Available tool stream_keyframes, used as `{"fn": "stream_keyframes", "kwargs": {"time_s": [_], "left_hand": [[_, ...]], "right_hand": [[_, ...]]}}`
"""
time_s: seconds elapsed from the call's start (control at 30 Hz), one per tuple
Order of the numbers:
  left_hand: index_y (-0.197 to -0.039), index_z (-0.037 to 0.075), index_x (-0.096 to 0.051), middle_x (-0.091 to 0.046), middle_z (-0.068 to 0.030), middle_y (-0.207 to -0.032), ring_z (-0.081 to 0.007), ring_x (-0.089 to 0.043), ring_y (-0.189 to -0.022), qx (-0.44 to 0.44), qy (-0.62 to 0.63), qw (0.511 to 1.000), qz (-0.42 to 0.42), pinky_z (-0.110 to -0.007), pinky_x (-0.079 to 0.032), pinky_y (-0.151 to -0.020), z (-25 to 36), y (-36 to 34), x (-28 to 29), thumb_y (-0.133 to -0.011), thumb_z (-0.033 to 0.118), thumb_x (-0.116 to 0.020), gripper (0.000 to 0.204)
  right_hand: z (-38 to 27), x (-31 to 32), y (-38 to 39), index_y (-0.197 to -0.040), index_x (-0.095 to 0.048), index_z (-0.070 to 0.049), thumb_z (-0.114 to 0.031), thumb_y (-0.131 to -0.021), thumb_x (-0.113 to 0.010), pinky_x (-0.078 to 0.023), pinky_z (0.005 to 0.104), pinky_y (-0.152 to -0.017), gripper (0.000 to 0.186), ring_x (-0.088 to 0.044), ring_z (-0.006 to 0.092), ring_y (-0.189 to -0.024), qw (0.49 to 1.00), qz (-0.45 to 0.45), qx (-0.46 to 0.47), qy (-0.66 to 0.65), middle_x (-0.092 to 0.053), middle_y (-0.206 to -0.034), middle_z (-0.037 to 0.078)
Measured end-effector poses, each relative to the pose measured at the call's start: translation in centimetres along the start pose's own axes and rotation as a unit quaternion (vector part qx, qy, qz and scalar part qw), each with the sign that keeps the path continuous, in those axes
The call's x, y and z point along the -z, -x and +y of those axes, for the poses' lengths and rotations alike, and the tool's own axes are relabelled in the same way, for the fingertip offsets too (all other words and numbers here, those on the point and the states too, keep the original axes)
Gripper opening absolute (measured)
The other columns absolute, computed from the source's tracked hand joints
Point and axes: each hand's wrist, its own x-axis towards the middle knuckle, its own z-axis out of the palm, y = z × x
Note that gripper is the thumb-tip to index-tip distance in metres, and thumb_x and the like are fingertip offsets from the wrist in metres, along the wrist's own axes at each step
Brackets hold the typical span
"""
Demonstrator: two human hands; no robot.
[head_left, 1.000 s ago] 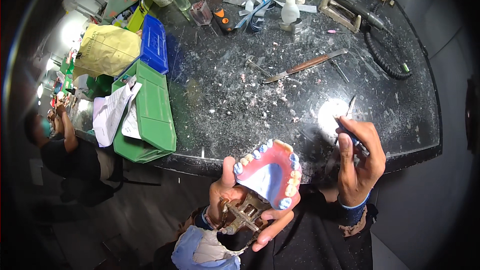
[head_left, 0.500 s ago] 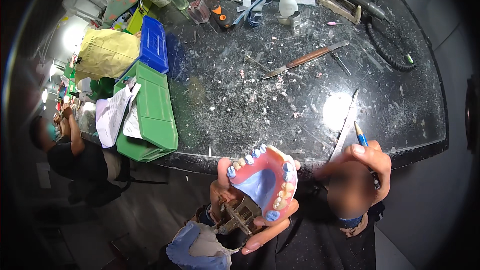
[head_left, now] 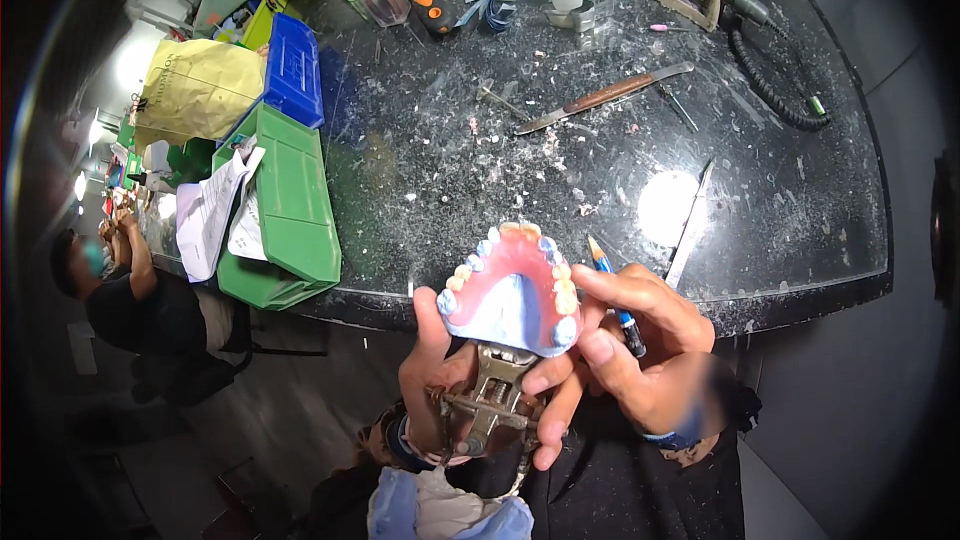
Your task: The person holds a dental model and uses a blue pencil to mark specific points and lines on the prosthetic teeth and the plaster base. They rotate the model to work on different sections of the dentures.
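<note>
At the black tabletop's (head_left: 440,230) near edge, my left hand (head_left: 425,375) holds an arched pink-and-blue dental model (head_left: 500,285), blue-and-ivory teeth (head_left: 565,297) already set, my right hand (head_left: 650,340) a blue wooden pencil (head_left: 602,259), tip clear.

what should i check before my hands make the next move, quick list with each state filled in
1. Dental model supported: ok, the left hand holds it and the metal articulator.
2. Pencil gripped: ok, in the right hand, sharpened end up.
3. Right fingertips clear of the teeth: cannot tell, very close or touching.
4. Wooden-handled knife set down: ok, lying on the bench.
5. Bench free of scraps: not ok, pale and pink bits are scattered across it.
</note>
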Motion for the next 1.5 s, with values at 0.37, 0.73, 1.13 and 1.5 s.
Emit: {"fn": "stream_keyframes", "kwargs": {"time_s": [0.37,0.73,1.13,1.5], "left_hand": [[-0.128,0.005,-0.022,-0.038,-0.0091,-0.077,-0.02,-0.045,-0.062,0.1,0.173,0.98,-0.013,-0.03,-0.052,-0.044,0.4,-0.3,-0.6,-0.082,0.062,-0.028,0.074],[-0.128,0.005,-0.022,-0.038,-0.0086,-0.078,-0.0166,-0.044,-0.063,0.099,0.225,0.969,-0.01,-0.026,-0.051,-0.041,0.1,-0.2,-1.1,-0.083,0.06,-0.03,0.072],[-0.126,0.006,-0.027,-0.038,-0.0101,-0.08,-0.0227,-0.044,-0.066,0.1,0.125,0.987,-0.023,-0.031,-0.05,-0.04,0.7,-0.2,0.0,-0.08,0.066,-0.025,0.075],[-0.133,0.019,-0.02,-0.043,-0.0224,-0.094,-0.0299,-0.052,-0.054,-0.013,-0.014,0.982,-0.187,-0.037,-0.047,-0.038,0.7,-0.9,2.4,-0.067,0.071,-0.048,0.089]], "right_hand": [[-0.2,-0.2,-0.3,-0.096,-0.062,0.003,0.006,-0.07,-0.064,-0.04,0.0198,-0.051,0.026,-0.055,0.0107,-0.06,0.997,0.045,0.014,0.06,-0.062,-0.078,0.012],[0.0,0.4,-0.6,-0.091,-0.066,-0.005,0.005,-0.065,-0.068,-0.04,0.0227,-0.043,0.028,-0.054,0.0121,-0.053,0.979,0.032,0.138,0.147,-0.06,-0.072,0.007],[-1.4,2.3,-1.5,-0.092,-0.066,-0.008,-0.009,-0.06,-0.07,-0.042,0.0227,-0.04,0.032,-0.058,0.0115,-0.052,0.919,-0.084,0.23,0.308,-0.06,-0.071,0.004],[0.6,-1.3,1.0,-0.093,-0.058,0.005,-0.017,-0.082,-0.059,-0.054,0.032,-0.064,0.026,-0.063,0.0275,-0.076,0.949,0.079,0.144,-0.268,-0.058,-0.084,0.019]]}}
